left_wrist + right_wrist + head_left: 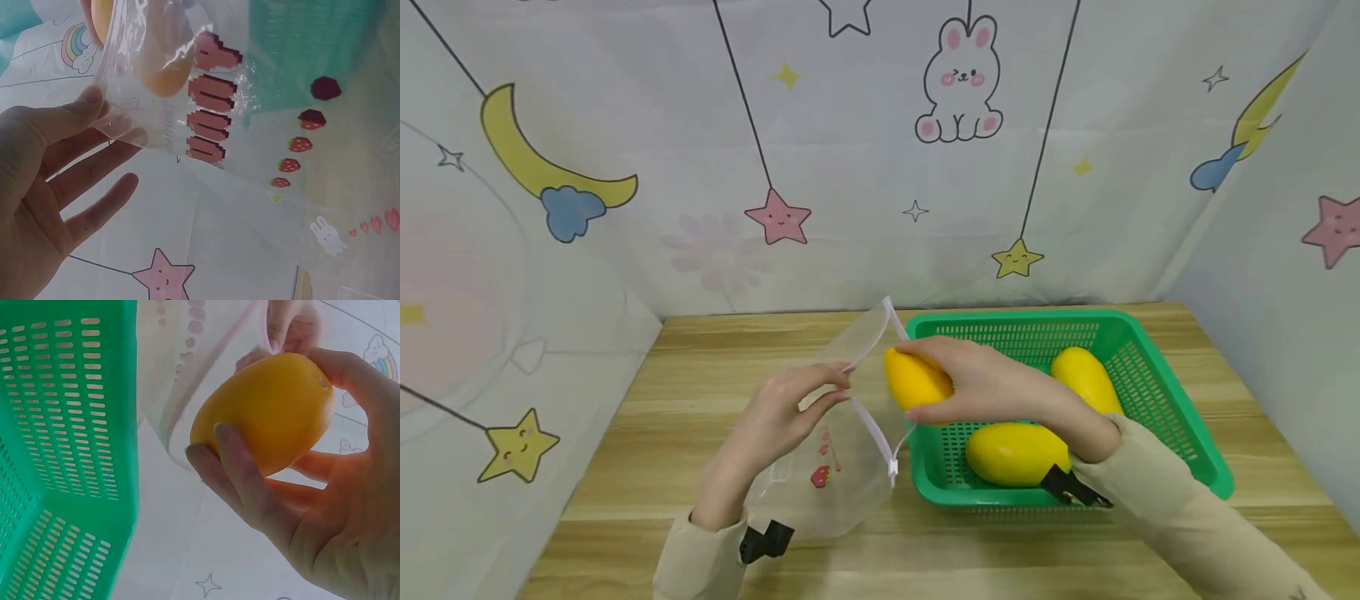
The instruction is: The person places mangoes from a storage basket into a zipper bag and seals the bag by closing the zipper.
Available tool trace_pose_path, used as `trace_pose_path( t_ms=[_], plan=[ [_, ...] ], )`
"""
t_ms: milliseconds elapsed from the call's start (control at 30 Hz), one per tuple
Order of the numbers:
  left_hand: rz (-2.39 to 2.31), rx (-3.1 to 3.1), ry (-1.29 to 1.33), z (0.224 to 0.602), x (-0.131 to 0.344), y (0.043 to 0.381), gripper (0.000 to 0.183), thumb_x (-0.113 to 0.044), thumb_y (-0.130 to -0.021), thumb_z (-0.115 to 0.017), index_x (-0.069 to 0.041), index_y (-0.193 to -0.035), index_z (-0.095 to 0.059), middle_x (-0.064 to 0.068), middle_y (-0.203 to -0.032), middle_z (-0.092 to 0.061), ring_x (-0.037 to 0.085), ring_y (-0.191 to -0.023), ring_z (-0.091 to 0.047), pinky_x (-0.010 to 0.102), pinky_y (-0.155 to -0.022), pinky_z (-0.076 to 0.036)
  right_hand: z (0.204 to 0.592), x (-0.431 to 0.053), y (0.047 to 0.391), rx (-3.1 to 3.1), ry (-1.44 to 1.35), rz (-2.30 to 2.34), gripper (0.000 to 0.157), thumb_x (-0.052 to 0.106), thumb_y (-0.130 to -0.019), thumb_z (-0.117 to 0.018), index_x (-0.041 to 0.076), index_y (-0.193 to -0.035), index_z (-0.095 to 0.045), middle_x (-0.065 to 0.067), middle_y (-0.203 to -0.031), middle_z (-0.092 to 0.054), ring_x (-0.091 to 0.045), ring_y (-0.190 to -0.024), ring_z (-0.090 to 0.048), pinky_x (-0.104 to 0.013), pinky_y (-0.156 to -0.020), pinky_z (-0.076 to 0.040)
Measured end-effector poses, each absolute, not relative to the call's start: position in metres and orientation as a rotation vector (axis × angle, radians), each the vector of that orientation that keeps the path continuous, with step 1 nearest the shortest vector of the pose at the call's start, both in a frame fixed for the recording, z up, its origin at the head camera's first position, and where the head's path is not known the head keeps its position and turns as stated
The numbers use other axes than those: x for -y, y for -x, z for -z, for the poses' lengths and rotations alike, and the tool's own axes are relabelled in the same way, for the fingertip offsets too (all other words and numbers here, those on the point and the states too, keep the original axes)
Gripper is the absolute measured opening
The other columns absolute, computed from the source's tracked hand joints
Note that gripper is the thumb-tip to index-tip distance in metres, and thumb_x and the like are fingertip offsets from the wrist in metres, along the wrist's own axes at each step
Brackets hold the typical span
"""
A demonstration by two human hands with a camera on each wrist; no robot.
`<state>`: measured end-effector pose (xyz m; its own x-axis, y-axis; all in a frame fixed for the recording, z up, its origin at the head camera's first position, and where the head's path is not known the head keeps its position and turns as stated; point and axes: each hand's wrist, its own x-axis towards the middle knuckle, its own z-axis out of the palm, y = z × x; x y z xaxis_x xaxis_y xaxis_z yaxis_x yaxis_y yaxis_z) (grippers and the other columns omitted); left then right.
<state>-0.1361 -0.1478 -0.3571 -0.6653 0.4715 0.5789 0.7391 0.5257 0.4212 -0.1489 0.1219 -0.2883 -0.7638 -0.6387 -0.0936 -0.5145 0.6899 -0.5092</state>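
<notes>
My right hand (pixel 981 379) grips a yellow-orange mango (pixel 913 383), fingers and thumb curled around it. The fruit is at the mouth of a clear zip bag (pixel 850 492) printed with strawberries and hearts. My left hand (pixel 790 408) pinches one side of the bag's opening between thumb and fingertips, and the mouth gapes toward the fruit. In the left wrist view, the bag (pixel 262 162) hangs from the left thumb and fingers while other fingers spread loose. The right wrist view shows the mango (pixel 265 412) beside the bag's pinkish zip edge.
A green perforated basket (pixel 1180 400) stands on the right of the wooden table (pixel 632 467). Two more yellow mangoes lie in it, one in front (pixel 1011 454) and one at the back right (pixel 1086 379). A patterned cloth (pixel 865 150) hangs behind and at both sides.
</notes>
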Motion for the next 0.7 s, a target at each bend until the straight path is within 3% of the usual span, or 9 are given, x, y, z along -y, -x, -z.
trace_pose_path(
  t_ms=[233,433,700],
  plan=[
    [0.942,2.330,1.009,0.354,0.143,0.136,0.016,-0.008,-0.079,-0.076,-0.011,-0.094,-0.070,0.005,-0.109,-0.074,0.018,-0.101,-0.070,0.035,-0.085,-0.059,0.288,-0.104,0.152,-2.661,0.927,0.598,0.075,0.050,-0.082,-0.069,0.021,-0.145,-0.041,0.000,-0.132,-0.055,-0.014,-0.088,-0.055,-0.024,-0.070,-0.049],
    [0.885,2.308,1.012,0.354,0.139,0.136,0.017,-0.008,-0.078,-0.076,-0.011,-0.094,-0.070,0.004,-0.109,-0.074,0.018,-0.098,-0.071,0.033,-0.082,-0.060,0.290,-0.090,0.157,-2.676,0.977,0.435,0.076,0.052,-0.081,-0.068,0.018,-0.145,-0.042,-0.001,-0.139,-0.052,-0.012,-0.084,-0.056,-0.025,-0.070,-0.048],
    [0.942,2.274,1.013,0.356,0.142,0.137,0.018,-0.002,-0.077,-0.075,-0.009,-0.093,-0.069,0.006,-0.108,-0.074,0.020,-0.101,-0.070,0.034,-0.082,-0.060,0.291,-0.094,0.170,-2.501,1.080,0.420,0.073,0.046,-0.085,-0.067,0.017,-0.146,-0.040,0.001,-0.140,-0.052,-0.015,-0.103,-0.053,-0.030,-0.085,-0.048]
  ],
)
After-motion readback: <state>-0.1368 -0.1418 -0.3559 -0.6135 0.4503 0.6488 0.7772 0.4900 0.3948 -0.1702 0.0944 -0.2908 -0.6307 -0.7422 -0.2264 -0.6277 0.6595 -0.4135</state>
